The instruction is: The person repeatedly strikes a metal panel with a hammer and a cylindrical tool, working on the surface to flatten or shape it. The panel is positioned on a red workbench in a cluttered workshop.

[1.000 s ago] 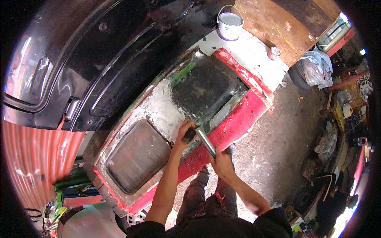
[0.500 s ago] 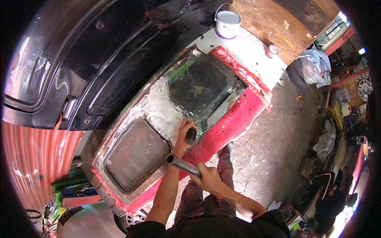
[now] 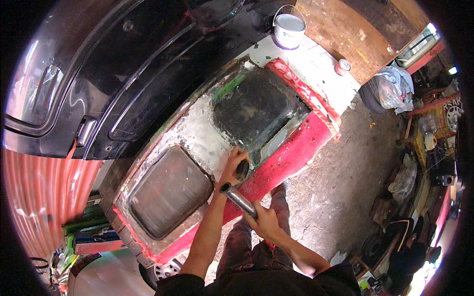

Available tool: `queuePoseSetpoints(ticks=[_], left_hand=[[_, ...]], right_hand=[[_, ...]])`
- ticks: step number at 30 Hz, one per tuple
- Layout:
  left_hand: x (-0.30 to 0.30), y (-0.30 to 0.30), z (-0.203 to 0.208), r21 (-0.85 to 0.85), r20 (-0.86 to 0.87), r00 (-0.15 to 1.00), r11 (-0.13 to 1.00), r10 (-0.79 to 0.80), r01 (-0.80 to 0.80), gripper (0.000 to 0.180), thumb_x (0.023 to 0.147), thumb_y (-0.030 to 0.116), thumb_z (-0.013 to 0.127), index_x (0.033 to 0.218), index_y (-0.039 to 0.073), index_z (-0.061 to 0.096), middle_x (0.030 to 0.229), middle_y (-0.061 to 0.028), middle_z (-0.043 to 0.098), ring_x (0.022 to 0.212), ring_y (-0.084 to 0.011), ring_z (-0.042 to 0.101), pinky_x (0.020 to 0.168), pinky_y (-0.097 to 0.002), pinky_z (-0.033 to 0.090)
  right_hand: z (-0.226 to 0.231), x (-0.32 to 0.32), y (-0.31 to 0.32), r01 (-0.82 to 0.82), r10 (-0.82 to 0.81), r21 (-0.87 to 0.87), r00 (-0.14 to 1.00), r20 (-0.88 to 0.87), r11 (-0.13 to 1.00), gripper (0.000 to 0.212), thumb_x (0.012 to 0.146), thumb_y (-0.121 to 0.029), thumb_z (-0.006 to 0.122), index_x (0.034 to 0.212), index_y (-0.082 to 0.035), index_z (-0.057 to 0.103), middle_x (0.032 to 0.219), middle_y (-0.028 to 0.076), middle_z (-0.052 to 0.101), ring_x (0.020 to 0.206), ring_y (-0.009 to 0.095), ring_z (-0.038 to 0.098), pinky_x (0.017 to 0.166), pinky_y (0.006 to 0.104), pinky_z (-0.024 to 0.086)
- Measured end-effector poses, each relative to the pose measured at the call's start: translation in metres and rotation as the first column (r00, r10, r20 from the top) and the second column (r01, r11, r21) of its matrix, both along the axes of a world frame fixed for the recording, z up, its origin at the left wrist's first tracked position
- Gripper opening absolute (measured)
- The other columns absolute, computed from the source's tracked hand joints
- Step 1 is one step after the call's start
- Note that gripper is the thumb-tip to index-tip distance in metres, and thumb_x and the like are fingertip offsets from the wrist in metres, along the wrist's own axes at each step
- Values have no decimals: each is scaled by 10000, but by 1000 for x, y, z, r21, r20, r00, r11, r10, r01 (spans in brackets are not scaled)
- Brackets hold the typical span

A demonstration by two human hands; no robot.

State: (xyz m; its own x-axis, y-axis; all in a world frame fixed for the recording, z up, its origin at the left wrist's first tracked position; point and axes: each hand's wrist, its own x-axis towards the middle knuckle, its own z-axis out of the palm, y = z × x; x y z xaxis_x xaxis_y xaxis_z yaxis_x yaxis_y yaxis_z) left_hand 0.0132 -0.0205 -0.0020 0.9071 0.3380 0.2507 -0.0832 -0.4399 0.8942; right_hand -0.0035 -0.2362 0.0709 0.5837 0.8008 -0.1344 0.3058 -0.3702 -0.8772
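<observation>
Metal tube (image 3: 239,200): drawn back since a second ago, when its end lay against or over the dark block (image 3: 242,171); its hollow end now points up and leftward, just beside the left wrist. Judged meaning: contact between the two pieces is broken at this moment, while the block has kept its place. Right hand (image 3: 264,223): fingers closed round the tube's lower part, by the near long edge of the worktop (image 3: 284,172), red along that side. Left hand (image 3: 231,164): curled shut about the block, set upon the scuffed panel (image 3: 196,129) between its two rounded sections, towards that same edge; the block's lower end is hidden. Containers: one white pail (image 3: 289,33), wire handle raised, at the left corner of the worktop's white far end, grey on top, whether lid or contents cannot be told; one small red-and-white can (image 3: 341,67), by the right corner of that end, contents not visible; one clear plastic bag (image 3: 395,91), beyond that corner, beside a tyre (image 3: 371,97), contents unclear.
</observation>
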Motion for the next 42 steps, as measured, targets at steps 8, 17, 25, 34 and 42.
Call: queuePoseSetpoints(ticks=[8, 17, 25, 34, 42], left_hand=[[10, -19, -15, 18, 87, 979, 982, 184, -186, 201, 686, 8, 643, 863, 40, 552, 841, -100, 437, 797, -272, 494, 710, -354, 400], [12, -19, -20, 78, 111, 966, 967, 234, -243, 196, 671, 38, 640, 846, 33, 553, 818, -91, 457, 764, -252, 504, 695, -328, 409], [24, -33, -18, -8, 130, 953, 962, 273, -274, 149, 737, 120, 639, 826, 38, 552, 757, -87, 469, 757, -235, 481, 678, -332, 376], [19, -39, -16, -57, 107, 944, 950, 311, -307, 159, 714, -35, 645, 822, 43, 556, 849, -79, 464, 795, -209, 517, 703, -320, 436], [6, -46, -13, 135, 118, 931, 923, 345, -359, 310, 702, 154, 818, 905, 65, 602, 931, -128, 533, 952, -297, 559, 823, -395, 460]], right_hand=[[-4, 16, -7, -55, 48, 28, 974, 221, 998, 314, 861, -285, 685, 976, -81, 476, 659, 180, 611, 569, 396, 627, 494, 486, 496], [-33, 61, -21, 195, -169, -71, 947, 273, 978, 306, 808, -151, 729, 992, -25, 520, 697, 187, 630, 628, 381, 655, 518, 469, 505], [-47, 41, -20, -22, 47, -96, 963, 267, 995, 369, 820, -271, 726, 975, -51, 475, 683, 184, 617, 620, 395, 644, 533, 487, 503], [-10, 24, -23, 7, -1, -71, 997, 78, 997, 326, 860, -266, 699, 987, -60, 481, 731, 200, 637, 649, 419, 648, 563, 484, 511], [4, 27, -29, 159, -161, -46, 986, -42, 986, 277, 866, -247, 700, 974, -43, 546, 668, 191, 622, 602, 367, 663, 526, 437, 507]])
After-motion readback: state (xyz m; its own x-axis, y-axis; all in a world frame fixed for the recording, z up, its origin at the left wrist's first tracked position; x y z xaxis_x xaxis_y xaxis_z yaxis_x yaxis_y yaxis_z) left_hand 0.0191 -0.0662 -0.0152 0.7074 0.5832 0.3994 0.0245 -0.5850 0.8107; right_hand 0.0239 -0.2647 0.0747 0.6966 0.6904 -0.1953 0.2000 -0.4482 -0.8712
